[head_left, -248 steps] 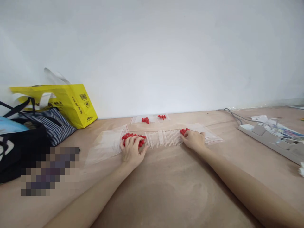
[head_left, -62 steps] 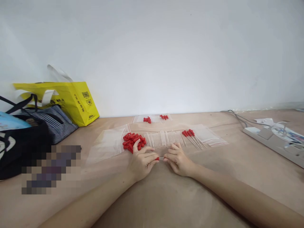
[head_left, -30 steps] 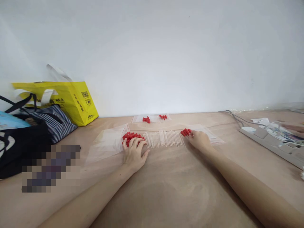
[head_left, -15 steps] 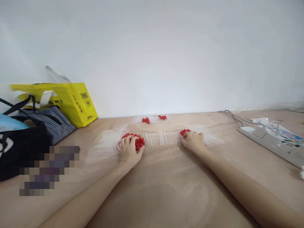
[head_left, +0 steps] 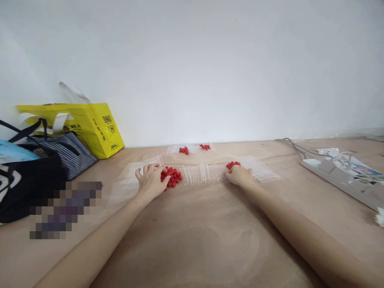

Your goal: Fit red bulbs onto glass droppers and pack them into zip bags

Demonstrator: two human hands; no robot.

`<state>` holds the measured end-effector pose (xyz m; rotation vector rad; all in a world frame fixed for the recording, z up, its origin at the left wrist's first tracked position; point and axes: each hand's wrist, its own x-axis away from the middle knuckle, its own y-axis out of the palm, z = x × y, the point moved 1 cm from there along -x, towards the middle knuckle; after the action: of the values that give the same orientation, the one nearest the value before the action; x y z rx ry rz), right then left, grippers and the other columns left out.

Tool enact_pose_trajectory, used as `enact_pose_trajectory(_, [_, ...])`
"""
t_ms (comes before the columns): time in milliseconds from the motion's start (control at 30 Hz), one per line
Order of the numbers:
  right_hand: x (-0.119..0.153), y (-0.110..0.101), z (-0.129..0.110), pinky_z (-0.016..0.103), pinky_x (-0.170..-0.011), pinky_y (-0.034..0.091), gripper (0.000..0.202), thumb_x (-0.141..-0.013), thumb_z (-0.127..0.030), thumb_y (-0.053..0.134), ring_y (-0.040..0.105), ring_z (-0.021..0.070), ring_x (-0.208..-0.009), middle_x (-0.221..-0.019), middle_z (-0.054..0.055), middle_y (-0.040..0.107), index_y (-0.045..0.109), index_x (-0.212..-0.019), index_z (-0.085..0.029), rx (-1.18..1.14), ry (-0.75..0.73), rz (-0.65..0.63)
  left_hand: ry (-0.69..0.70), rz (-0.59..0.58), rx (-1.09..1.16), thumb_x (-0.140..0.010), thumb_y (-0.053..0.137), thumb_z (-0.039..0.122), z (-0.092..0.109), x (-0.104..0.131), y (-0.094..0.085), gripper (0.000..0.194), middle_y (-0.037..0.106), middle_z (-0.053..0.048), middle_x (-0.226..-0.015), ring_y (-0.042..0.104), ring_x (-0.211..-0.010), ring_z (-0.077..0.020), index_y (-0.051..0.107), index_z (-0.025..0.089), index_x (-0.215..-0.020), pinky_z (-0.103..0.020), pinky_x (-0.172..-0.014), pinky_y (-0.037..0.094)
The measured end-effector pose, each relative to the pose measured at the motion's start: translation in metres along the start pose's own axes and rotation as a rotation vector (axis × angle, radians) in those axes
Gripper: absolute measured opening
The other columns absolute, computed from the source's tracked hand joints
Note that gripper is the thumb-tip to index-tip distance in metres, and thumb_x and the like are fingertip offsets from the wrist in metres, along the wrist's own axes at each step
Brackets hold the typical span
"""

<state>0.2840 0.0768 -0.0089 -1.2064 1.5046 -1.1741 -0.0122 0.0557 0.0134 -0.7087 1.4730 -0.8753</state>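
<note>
The person's left hand lies palm down on the brown table, fingers loosely curled and touching the left edge of a heap of small red rubber caps; whether any cap is pinched between them cannot be told. The heap sits just to the right of those fingers, on a clear plastic zip bag spread flat. Beside the heap, a row of thin clear plastic tubes runs rightward to the right hand. That hand rests with its fingers bent over the row's right end, beside a small cluster of red-capped tubes just beyond its knuckles; its grip is hidden. Farther back lies another clear bag with two small red clumps. At the left stand a yellow carrier bag and a striped dark bag; at the right lies a white power strip.
</note>
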Motion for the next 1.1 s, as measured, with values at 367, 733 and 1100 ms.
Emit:
enact_pose_trajectory(367, [0.007, -0.001, -0.007, 0.038, -0.077, 0.032, 0.029, -0.079, -0.029, 0.039, 0.056, 0.0244, -0.087, -0.083, 0.011, 0.064, 0.064, -0.076, -0.015, -0.006, -0.043, 0.082, 0.066, 0.116, -0.025, -0.074, 0.05, 0.029, 0.002, 0.002, 0.001, 0.014, 0.057, -0.01, -0.102, 0.045, -0.101, -0.029, 0.061, 0.02, -0.073, -0.056, -0.09, 0.021])
enact_pose_trajectory(733, [0.057, -0.003, -0.008, 0.028, -0.07, 0.032, 0.016, -0.08, -0.028, 0.051, 0.051, 0.0157, -0.074, -0.071, 0.004, 0.061, 0.06, -0.074, -0.016, -0.145, -0.858, 0.089, 0.536, -0.055, 0.323, -0.075, 0.047, 0.019, 0.043, 0.046, -0.019, 0.013, 0.059, -0.005, -0.096, 0.049, -0.095, -0.0213, 0.058, 0.021, -0.08, -0.043, -0.088, 0.031])
enact_pose_trajectory(1100, [0.056, -0.002, -0.014, 0.028, -0.068, 0.032, 0.016, -0.075, -0.033, 0.059, 0.051, 0.016, -0.075, -0.074, 0.003, 0.06, 0.061, -0.077, -0.017, -0.177, -0.85, 0.043, 0.523, -0.13, 0.544, -0.08, 0.048, 0.024, 0.049, 0.055, 0.0, 0.022, 0.056, -0.008, -0.1, 0.052, -0.091, -0.0205, 0.056, 0.019, -0.1, -0.037, -0.08, 0.044])
